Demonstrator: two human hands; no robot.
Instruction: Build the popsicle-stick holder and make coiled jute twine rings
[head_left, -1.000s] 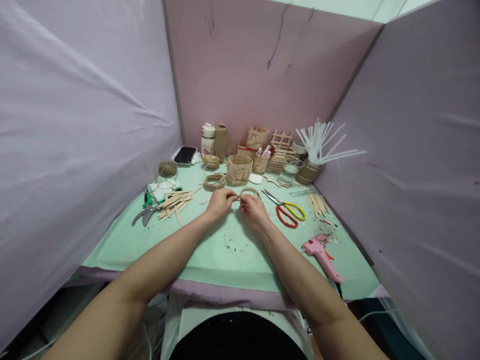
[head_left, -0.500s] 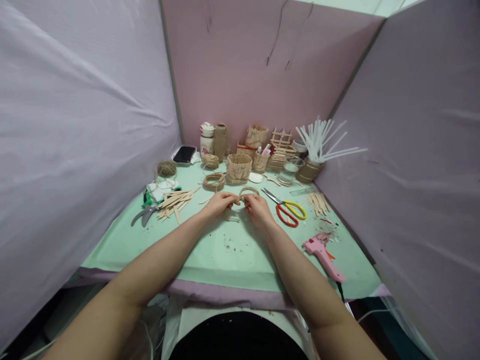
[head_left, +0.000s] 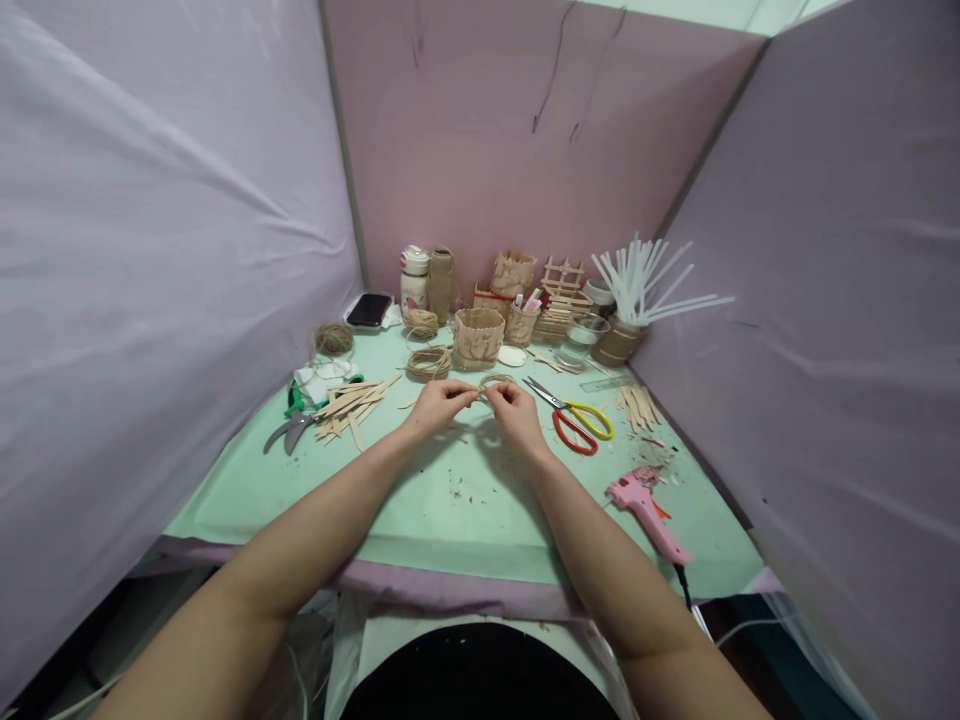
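Note:
My left hand (head_left: 441, 405) and my right hand (head_left: 515, 415) meet over the middle of the green table, fingertips pinched close together. Between them they hold a loop of twine (head_left: 496, 379), whose curve shows just behind my right fingers. The exact spot they grip is mostly covered by the fingers. Right behind my left hand lies a coil of twine (head_left: 428, 363). A bark-like round container (head_left: 478, 338) stands beyond both hands. To the right of my right hand rest open scissors (head_left: 574, 418) with one red and one yellow handle.
Wooden sticks (head_left: 352, 408) and pruning shears (head_left: 292, 430) lie left. A pink glue gun (head_left: 646, 510) rests at the front right, below cut sticks (head_left: 639, 408). White glue sticks (head_left: 637, 285) fan out of a jar near a clear cup of water (head_left: 581, 342). Cloth walls enclose the table.
Both hands stay together in nearly the same place, lifted slightly. The twine loop and its loose end beneath the fingers show less than before.

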